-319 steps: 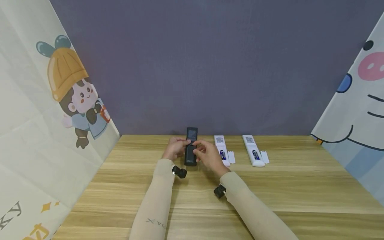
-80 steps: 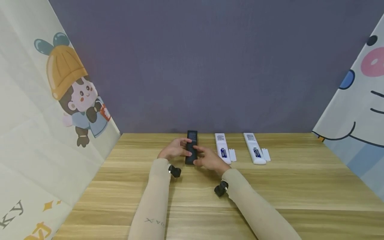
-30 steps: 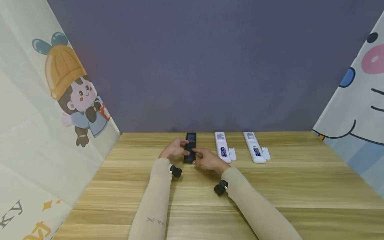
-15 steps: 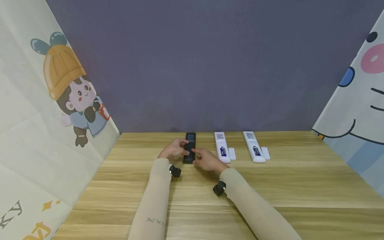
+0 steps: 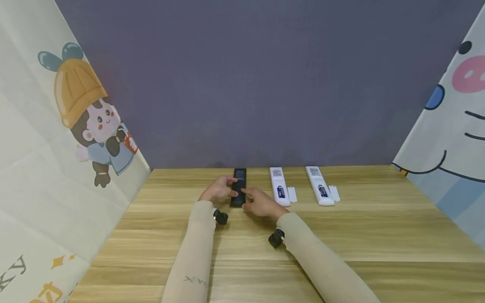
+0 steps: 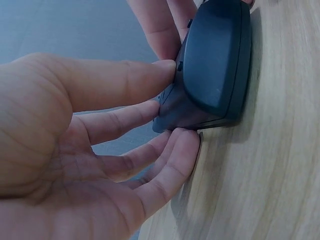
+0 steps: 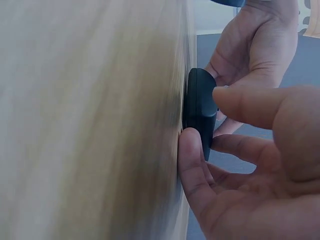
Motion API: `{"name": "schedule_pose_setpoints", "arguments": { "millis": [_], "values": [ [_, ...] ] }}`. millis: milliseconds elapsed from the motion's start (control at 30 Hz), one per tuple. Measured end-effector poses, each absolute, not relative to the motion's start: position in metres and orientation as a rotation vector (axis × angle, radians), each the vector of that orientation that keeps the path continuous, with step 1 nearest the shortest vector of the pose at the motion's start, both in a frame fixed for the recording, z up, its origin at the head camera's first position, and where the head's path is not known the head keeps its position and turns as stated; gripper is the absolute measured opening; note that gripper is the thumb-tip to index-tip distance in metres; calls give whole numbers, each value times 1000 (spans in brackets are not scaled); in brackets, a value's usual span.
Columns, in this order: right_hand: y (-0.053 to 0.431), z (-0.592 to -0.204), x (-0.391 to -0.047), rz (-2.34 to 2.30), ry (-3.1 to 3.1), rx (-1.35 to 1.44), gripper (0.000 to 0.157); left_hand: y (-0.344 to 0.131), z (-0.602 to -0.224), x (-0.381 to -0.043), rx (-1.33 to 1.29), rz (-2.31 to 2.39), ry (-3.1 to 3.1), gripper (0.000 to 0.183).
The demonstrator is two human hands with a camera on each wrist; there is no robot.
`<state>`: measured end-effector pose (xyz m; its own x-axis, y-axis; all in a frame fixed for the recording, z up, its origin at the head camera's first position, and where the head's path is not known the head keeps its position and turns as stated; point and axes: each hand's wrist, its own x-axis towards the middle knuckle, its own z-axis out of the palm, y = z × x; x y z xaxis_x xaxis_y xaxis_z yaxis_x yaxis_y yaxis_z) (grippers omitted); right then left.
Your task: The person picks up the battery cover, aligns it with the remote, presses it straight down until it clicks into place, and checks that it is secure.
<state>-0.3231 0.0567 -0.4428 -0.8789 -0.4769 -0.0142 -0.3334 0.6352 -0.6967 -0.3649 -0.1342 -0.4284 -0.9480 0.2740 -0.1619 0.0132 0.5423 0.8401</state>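
A black remote control [image 5: 240, 185] lies back side up on the wooden table, its printed label toward the far end. My left hand [image 5: 219, 188] grips its left side. In the left wrist view, that thumb presses on the back of the remote control [image 6: 212, 60] beside small dark tabs, while other fingers touch its side. On the opposite side, my right hand [image 5: 261, 202] holds the lower right edge. The right wrist view has its thumb at the near end of the remote control [image 7: 200, 95] and fingertips along the side. Whether the back cover sits flush cannot be made out.
To the right lie two white remote controls, the nearer one [image 5: 278, 181] and the farther one [image 5: 317, 181], both with batteries showing. A loose white cover [image 5: 291, 194] lies beside the first, another cover [image 5: 334, 193] beside the second. A dark wall [image 5: 242, 84] rises behind the table.
Earlier the black remote control was raised and tilted, with the right fingers pinching at its middle. Now it lies flat. During the last second, hands and remote have hardly moved.
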Motion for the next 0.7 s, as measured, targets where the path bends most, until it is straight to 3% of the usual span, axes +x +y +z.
{"name": "schedule_pose_setpoints", "arguments": {
  "millis": [267,700],
  "values": [
    [63,-436,-319,-1090,2630,-616,54,-132,-427,-363,200,1360,2521,56],
    [95,-407,-327,-1233,2599,-621,22,-122,-410,-362,198,1506,2805,29]
  ]
}}
